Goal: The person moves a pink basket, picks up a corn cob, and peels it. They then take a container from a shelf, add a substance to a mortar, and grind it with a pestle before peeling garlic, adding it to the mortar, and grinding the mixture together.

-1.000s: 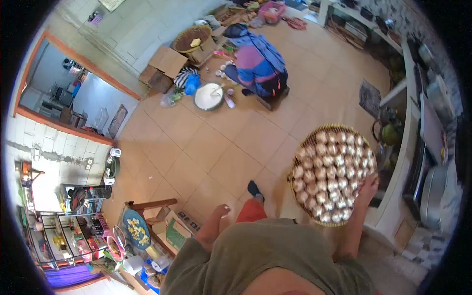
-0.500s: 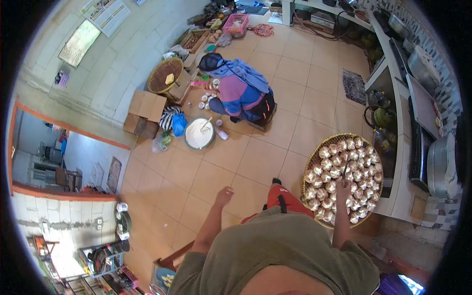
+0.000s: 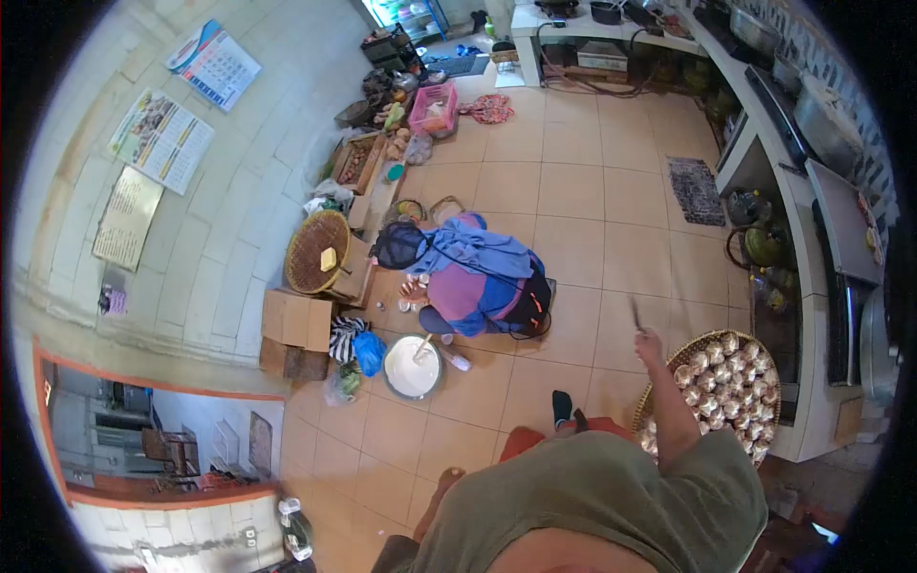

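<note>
My right hand (image 3: 650, 347) is closed around the handle of a thin, dark knife (image 3: 635, 313), its blade blurred and pointing up and away. Hand and knife are over the tiled floor, just past the left rim of a large round woven basket tray (image 3: 674, 359). Rows of pale, split-topped buns (image 3: 731, 377) with brown sides fill the tray, and my right forearm covers some of them. Low beside my body on the left hangs my left hand (image 3: 450, 476), apart from any object. Its fingers are too small and turned to read.
A person (image 3: 478, 277) crouches on the floor ahead, next to a basin of white batter (image 3: 413, 371). Along the left wall stand a wicker basket (image 3: 310, 256), a cardboard box (image 3: 297, 320) and a pink crate (image 3: 435, 112). A counter (image 3: 807, 244) runs down the right side.
My right hand has lifted the knife away from the buns and moved forward and left past the tray's rim. My left hand has dropped back toward my body. The camera view has shifted.
</note>
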`<action>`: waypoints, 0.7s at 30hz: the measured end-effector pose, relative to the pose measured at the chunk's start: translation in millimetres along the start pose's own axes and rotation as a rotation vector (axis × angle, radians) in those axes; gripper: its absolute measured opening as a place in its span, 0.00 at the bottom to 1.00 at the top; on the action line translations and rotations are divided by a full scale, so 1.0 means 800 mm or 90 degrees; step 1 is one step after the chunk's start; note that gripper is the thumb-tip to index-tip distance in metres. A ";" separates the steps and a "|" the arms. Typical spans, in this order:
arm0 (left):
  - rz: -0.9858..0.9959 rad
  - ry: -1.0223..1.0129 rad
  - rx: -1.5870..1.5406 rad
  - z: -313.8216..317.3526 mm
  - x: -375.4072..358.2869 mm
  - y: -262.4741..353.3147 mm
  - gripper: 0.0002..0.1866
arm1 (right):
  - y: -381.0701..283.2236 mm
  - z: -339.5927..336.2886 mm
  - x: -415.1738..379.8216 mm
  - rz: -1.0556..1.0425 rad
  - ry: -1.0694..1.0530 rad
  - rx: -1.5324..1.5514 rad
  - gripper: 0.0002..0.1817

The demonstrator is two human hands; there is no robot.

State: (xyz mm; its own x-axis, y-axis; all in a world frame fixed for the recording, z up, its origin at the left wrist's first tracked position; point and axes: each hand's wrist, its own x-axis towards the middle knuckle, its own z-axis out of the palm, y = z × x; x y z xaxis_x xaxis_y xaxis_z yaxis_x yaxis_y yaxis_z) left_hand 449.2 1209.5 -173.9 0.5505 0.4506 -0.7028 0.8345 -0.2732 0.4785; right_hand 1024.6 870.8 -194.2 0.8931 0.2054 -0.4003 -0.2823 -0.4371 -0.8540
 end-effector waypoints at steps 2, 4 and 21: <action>0.053 0.036 -0.017 -0.023 0.066 0.021 0.16 | -0.038 0.043 0.008 -0.201 -0.027 -0.314 0.13; 0.107 0.072 -0.065 -0.029 0.140 0.049 0.16 | -0.108 0.065 -0.013 -0.202 -0.071 -0.406 0.15; 0.169 0.064 0.016 -0.143 0.542 0.525 0.14 | 0.058 -0.203 0.070 0.362 -0.117 -0.527 0.22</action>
State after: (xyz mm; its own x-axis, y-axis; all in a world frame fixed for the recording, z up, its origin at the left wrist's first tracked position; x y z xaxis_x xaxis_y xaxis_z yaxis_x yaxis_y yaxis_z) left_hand 1035.6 1387.6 -217.9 0.7462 0.4417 -0.4981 0.6620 -0.4134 0.6251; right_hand 1118.4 719.9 -202.1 0.6148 -0.1206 -0.7794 -0.2548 -0.9656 -0.0516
